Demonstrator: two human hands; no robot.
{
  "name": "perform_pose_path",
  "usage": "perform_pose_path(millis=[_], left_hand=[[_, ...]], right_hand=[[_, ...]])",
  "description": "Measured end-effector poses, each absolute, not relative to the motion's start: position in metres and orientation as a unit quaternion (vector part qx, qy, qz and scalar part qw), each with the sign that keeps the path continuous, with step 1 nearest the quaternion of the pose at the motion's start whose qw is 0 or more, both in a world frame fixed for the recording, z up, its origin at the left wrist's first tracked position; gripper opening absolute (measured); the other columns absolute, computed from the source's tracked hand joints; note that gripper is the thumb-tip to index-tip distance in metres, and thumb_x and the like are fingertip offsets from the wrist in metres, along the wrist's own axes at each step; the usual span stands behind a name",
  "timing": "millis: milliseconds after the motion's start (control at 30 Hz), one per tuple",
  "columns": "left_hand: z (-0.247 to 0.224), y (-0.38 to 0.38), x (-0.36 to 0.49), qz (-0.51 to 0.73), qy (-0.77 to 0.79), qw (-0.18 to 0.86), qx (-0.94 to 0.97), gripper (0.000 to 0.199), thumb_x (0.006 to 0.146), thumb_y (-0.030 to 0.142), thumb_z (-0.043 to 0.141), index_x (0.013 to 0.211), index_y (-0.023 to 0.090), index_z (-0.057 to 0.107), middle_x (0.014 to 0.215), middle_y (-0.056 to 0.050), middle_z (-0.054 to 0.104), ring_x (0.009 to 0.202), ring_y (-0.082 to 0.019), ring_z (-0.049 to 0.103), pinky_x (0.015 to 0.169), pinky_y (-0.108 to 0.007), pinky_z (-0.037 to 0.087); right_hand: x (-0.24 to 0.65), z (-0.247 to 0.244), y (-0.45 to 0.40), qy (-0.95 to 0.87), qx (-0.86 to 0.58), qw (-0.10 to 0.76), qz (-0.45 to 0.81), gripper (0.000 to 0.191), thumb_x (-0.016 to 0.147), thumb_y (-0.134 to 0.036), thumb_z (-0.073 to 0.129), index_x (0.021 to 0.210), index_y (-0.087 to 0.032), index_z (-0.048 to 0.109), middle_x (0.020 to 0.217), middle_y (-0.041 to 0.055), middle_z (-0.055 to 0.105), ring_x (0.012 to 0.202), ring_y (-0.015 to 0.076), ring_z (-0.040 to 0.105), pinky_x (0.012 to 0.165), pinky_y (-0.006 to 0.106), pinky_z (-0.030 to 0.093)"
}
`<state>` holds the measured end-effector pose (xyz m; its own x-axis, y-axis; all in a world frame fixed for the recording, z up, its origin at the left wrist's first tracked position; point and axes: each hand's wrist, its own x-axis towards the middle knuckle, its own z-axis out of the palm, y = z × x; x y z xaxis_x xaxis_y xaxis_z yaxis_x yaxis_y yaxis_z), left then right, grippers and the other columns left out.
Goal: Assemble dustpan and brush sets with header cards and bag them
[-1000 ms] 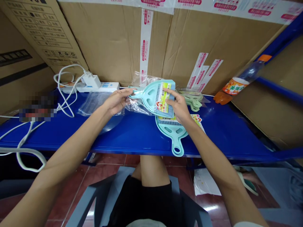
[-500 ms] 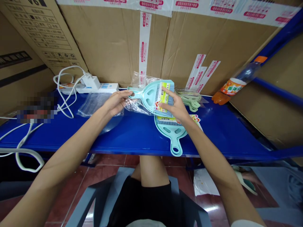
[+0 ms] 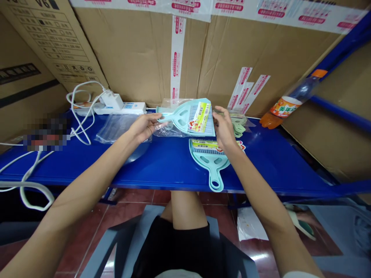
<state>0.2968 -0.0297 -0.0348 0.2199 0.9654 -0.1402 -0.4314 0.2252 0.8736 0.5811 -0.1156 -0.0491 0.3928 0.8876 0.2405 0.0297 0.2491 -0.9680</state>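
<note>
A mint-green dustpan and brush set [image 3: 181, 117] with a yellow label is raised above the blue table, its handle pointing left. My left hand [image 3: 145, 126] pinches the end of that handle. At the set's wide right edge is my right hand [image 3: 223, 125], its fingers curled along the edge. Clear plastic bags lie behind and under the set. Nearer the table's front edge lies a second mint-green set [image 3: 213, 162], handle toward me. Pale green sets [image 3: 238, 125] in clear wrap are partly hidden behind my right hand.
Flat clear bags [image 3: 111, 127] lie on the blue table [image 3: 165, 166] at left, near a white power strip [image 3: 133, 107] and looped white cables [image 3: 77, 116]. An orange drink bottle [image 3: 285, 106] leans at the right. Cardboard boxes [image 3: 130, 54] stand behind.
My right hand has moved off the label to the right edge of the raised set. The set now lies a little flatter, and its label shows fully.
</note>
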Motion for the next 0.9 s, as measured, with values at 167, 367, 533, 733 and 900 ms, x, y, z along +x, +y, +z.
perform_pose_path(millis=[167,367,533,733,900], left_hand=[[-0.033,-0.032,0.299,0.498,0.377,0.691,0.363,0.018,0.091,-0.006,0.069,0.084,0.011,0.071,0.086,-0.009,0.075,0.079,-0.019,0.081,0.084,-0.030,0.073],[-0.033,-0.033,0.299,0.502,0.365,0.688,0.376,0.020,0.095,-0.002,0.068,0.080,0.011,0.071,0.083,-0.009,0.075,0.078,-0.019,0.080,0.082,-0.030,0.072],[-0.037,-0.026,0.293,0.471,0.369,0.681,0.423,0.002,0.092,0.011,0.077,0.091,0.012,0.078,0.087,-0.009,0.080,0.075,-0.020,0.080,0.069,-0.027,0.064],[-0.036,-0.026,0.291,0.462,0.365,0.673,0.448,0.006,0.092,0.014,0.076,0.092,0.011,0.081,0.088,-0.010,0.083,0.071,-0.018,0.075,0.069,-0.027,0.063],[-0.031,-0.030,0.290,0.477,0.306,0.684,0.458,0.016,0.095,0.006,0.073,0.107,0.009,0.084,0.092,-0.007,0.082,0.070,-0.012,0.074,0.066,-0.021,0.061]], right_hand=[[0.585,-0.041,-0.118,-0.463,-0.478,0.598,0.446,0.055,0.083,-0.075,0.073,0.114,-0.031,0.074,0.119,0.0068,0.083,0.131,0.0365,0.073,0.107,0.057,0.063],[0.576,-0.035,-0.123,-0.453,-0.456,0.588,0.491,0.061,0.074,-0.068,0.084,0.118,-0.025,0.082,0.119,0.0105,0.087,0.132,0.0420,0.075,0.110,0.062,0.064],[0.576,-0.036,-0.126,-0.451,-0.455,0.610,0.467,0.052,0.075,-0.062,0.089,0.111,-0.024,0.084,0.116,0.0113,0.088,0.129,0.0415,0.078,0.107,0.061,0.066],[0.577,-0.036,-0.126,-0.433,-0.443,0.631,0.467,0.043,0.068,-0.054,0.097,0.094,-0.024,0.083,0.106,0.0106,0.089,0.124,0.0418,0.080,0.102,0.059,0.069],[0.577,-0.043,-0.119,-0.389,-0.442,0.674,0.446,0.032,0.071,-0.045,0.094,0.085,-0.022,0.076,0.092,0.0101,0.087,0.118,0.0389,0.083,0.099,0.053,0.071]])
